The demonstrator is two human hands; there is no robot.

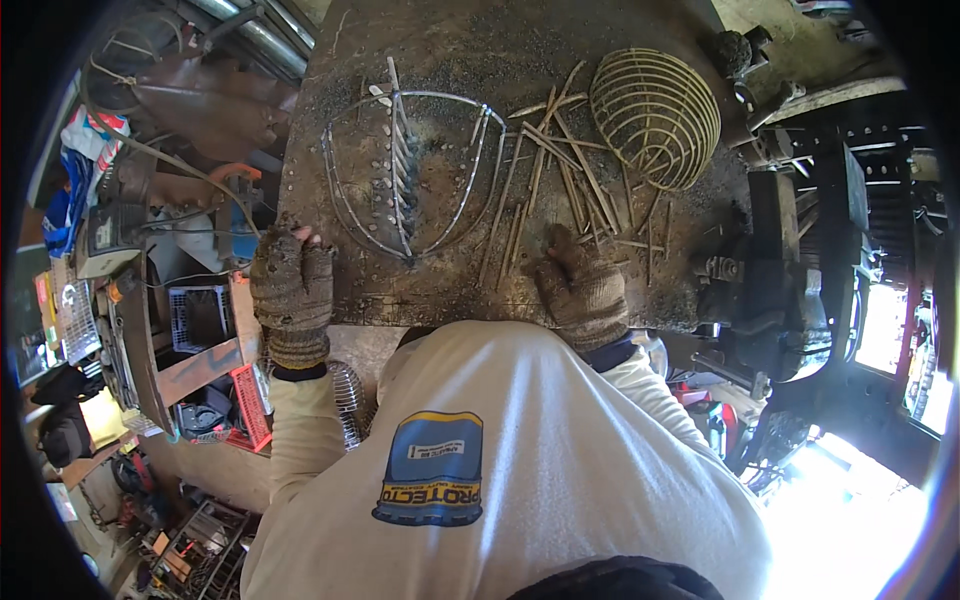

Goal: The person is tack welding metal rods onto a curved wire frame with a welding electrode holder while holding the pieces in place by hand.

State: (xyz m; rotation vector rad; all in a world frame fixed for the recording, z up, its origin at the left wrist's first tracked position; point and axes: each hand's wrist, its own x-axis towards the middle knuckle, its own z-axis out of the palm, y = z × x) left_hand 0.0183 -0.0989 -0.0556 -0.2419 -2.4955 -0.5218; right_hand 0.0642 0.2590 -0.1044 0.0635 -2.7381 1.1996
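My left hand (292, 285), in a worn brown knit glove with bare fingertips showing, lies over the table's near left corner. My right hand (587, 292), gloved the same way, rests on the near edge of the dark metal table (440, 300), thumb pointing away from me. Neither hand appears to hold anything. Between and beyond them lies a rounded frame of bent metal rod (470, 190), with a middle bar (396, 160) carrying a row of short slanted pieces. Thin loose rods (560, 170) are scattered just beyond my right hand. Behind them lies a domed grille of curved rods (655, 120).
A black bench vise (780, 310) stands off the table's right side. To the left are shelves with a red crate (250, 405), a white basket (200, 318) and a grey box-shaped machine (112, 240). Metal pipes (255, 35) lie at the far left. Small debris dots the tabletop.
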